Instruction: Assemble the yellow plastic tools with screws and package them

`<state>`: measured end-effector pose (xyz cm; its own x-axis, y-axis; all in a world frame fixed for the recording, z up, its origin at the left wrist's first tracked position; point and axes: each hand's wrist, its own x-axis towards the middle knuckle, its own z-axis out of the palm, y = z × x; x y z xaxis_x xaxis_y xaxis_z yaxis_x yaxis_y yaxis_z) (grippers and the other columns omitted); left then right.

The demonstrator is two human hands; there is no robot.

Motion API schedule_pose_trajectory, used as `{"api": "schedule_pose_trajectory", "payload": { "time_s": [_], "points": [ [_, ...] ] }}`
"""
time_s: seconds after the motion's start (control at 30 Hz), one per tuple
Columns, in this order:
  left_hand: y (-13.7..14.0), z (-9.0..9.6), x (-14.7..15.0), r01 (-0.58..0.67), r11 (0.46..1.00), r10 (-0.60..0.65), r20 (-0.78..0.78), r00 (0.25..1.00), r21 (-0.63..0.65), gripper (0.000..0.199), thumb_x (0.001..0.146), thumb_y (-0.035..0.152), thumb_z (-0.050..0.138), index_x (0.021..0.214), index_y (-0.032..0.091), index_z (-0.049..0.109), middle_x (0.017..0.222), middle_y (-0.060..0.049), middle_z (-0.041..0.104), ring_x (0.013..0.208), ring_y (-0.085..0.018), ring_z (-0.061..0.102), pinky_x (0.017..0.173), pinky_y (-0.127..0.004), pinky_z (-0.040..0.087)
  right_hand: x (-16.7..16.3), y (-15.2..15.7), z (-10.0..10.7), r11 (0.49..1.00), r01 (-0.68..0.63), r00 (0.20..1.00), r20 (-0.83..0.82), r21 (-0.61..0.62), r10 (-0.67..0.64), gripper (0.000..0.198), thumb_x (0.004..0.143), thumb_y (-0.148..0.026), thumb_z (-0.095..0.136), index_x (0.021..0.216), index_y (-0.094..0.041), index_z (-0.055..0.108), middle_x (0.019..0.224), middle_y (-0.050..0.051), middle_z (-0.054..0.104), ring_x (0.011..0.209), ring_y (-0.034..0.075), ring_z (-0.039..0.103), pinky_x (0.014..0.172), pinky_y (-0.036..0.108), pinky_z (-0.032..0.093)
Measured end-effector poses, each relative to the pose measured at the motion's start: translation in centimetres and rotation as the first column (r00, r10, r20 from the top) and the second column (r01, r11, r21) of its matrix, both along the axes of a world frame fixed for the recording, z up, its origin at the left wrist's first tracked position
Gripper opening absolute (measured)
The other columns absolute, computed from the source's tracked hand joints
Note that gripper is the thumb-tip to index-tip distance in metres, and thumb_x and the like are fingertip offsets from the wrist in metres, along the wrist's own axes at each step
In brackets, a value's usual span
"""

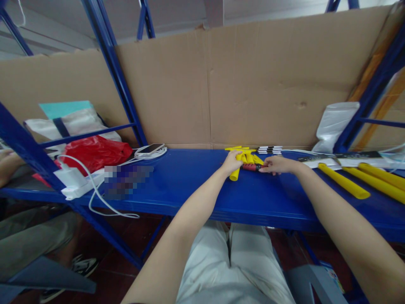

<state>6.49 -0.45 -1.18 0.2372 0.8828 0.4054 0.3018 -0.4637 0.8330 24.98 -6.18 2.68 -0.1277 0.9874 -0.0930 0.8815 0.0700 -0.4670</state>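
Observation:
My left hand is closed around a short yellow tube, whose open end points toward me. Between my hands lies a dark red and black tool handle, and the fingers of my right hand are closed on its dark right end. The tool's kind is too small to make out. Just behind it, several cut yellow pieces lie in a loose pile on the blue table. Next to the pile is a small stack of white strips with black bands.
Several long yellow tubes lie at right, before a pale plastic bag. At left are a phone, coiled white cable, red plastic bag and white power strip. Cardboard stands behind; another person sits at far left.

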Motion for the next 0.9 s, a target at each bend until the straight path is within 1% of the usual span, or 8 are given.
{"api": "schedule_pose_trajectory", "payload": {
  "time_s": [0.13,0.23,0.37,0.57,0.7,0.8,0.9],
  "points": [
    [-0.3,0.1,0.0,-0.033,0.999,0.036,-0.055,0.998,0.041,0.045,0.059,-0.007,0.055,0.098,0.013,0.066,0.118,-0.010,0.059,0.114,-0.021,0.051,0.102,-0.032,0.034,-0.1,0.0,0.0,1.000,-0.010,0.999,0.030,0.015,0.009,0.039,0.062,-0.054,0.069,0.071,-0.017,0.057,0.061,0.004,0.059,0.051,0.014,0.056,0.042,0.023,0.040],
    [-0.7,0.3,0.1,-0.043,0.997,0.049,-0.110,0.993,0.061,0.043,0.060,-0.008,0.054,0.097,0.011,0.067,0.116,-0.012,0.061,0.112,-0.022,0.053,0.101,-0.032,0.035,0.0,0.0,0.0,1.000,-0.017,0.999,0.032,0.020,0.016,0.040,0.062,-0.055,0.069,0.071,-0.018,0.057,0.062,0.003,0.059,0.050,0.013,0.055,0.041,0.023,0.040],
    [-1.2,0.7,0.0,-0.054,0.997,0.063,-0.187,0.980,0.055,0.041,0.062,-0.007,0.055,0.097,0.010,0.067,0.114,-0.014,0.062,0.110,-0.023,0.055,0.102,-0.034,0.035,0.1,0.2,-0.1,0.999,-0.031,0.999,0.038,0.017,0.030,0.038,0.064,-0.053,0.068,0.071,-0.018,0.056,0.061,0.003,0.059,0.050,0.013,0.055,0.042,0.023,0.040],
    [-1.4,1.0,-0.1,-0.067,0.998,0.064,-0.163,0.985,-0.008,0.040,0.063,-0.004,0.057,0.098,0.011,0.067,0.118,-0.013,0.060,0.111,-0.024,0.054,0.100,-0.033,0.036,0.8,0.8,-0.7,0.999,-0.032,0.998,0.049,0.021,0.031,0.040,0.063,-0.055,0.067,0.074,-0.018,0.059,0.062,0.004,0.061,0.051,0.014,0.057,0.044,0.024,0.040],
    [-1.3,1.0,-0.3,-0.073,0.997,0.068,-0.140,0.988,-0.028,0.040,0.062,-0.004,0.057,0.097,0.012,0.067,0.116,-0.011,0.061,0.111,-0.023,0.054,0.098,-0.033,0.038,1.4,0.9,-0.4,0.998,-0.055,0.996,0.075,0.034,0.053,0.042,0.063,-0.057,0.065,0.077,-0.018,0.061,0.064,0.004,0.063,0.055,0.015,0.059,0.049,0.024,0.042],
    [-1.4,1.2,-0.4,-0.084,0.996,0.082,-0.132,0.988,-0.009,0.039,0.063,-0.004,0.056,0.096,0.014,0.068,0.113,-0.010,0.062,0.109,-0.023,0.055,0.098,-0.033,0.038,1.9,0.8,0.1,0.998,-0.053,0.996,0.071,0.043,0.050,0.037,0.064,-0.052,0.066,0.076,-0.018,0.062,0.061,0.004,0.063,0.058,0.017,0.060,0.054,0.026,0.044],
    [-1.4,1.4,-0.5,-0.089,0.996,0.089,-0.124,0.988,0.006,0.037,0.064,-0.003,0.056,0.095,0.013,0.068,0.112,-0.010,0.062,0.107,-0.022,0.056,0.098,-0.033,0.038,2.5,0.7,0.7,0.996,-0.014,1.000,-0.004,0.088,0.014,0.027,0.064,-0.042,0.068,0.075,-0.018,0.061,0.059,0.003,0.062,0.057,0.017,0.060,0.054,0.026,0.044]
  ]
}}
